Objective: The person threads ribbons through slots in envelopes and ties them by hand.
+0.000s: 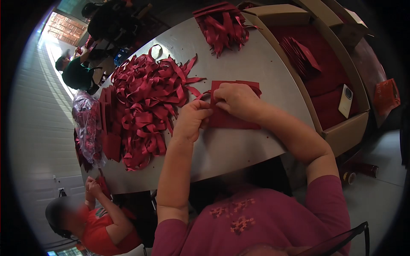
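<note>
A flat dark red paper bag lies on the metal table in front of me. Over its upper left part, my right hand is closed, with curled fingers pressing and gripping the bag. My left hand pinches at the bag's left edge, close to my right fingertips. A red ribbon runs toward those fingertips; the exact grip is partly hidden by the fingers. Just left of my hands spreads a large tangled pile of loose red ribbons.
Finished-looking bags with ribbons are stacked at the table's far side. To the right, a cardboard box holds red bags and a phone. Plastic-wrapped items lie at left. A co-worker in red sits lower left; others work behind.
</note>
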Tool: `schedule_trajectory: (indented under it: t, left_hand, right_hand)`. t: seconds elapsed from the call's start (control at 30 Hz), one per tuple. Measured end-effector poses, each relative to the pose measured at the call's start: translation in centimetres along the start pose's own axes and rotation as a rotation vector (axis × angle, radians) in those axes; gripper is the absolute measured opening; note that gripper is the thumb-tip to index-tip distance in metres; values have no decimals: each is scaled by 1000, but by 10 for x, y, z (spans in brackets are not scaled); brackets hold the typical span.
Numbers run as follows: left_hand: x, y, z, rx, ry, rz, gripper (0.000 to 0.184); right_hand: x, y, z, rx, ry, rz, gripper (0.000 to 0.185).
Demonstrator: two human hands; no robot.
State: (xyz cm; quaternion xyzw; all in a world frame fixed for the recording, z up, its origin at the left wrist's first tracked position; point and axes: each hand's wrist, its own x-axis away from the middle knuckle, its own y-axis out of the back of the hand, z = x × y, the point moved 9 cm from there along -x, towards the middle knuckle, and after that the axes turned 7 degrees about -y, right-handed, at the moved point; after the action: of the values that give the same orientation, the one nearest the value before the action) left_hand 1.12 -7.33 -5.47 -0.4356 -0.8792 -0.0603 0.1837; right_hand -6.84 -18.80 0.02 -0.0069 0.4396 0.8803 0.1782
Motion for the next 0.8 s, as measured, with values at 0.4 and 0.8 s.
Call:
schedule_trajectory:
  t: [0.4, 0.8]
  left_hand:
    - [-19, 13, -3, 456, -123, -47, 18]
    - [-18, 16, 2, 400, -143, -11, 23]
  right_hand:
    - [-7, 29, -17, -515, -61, -126, 17]
    - [-14, -20, -34, -776, -218, 119, 12]
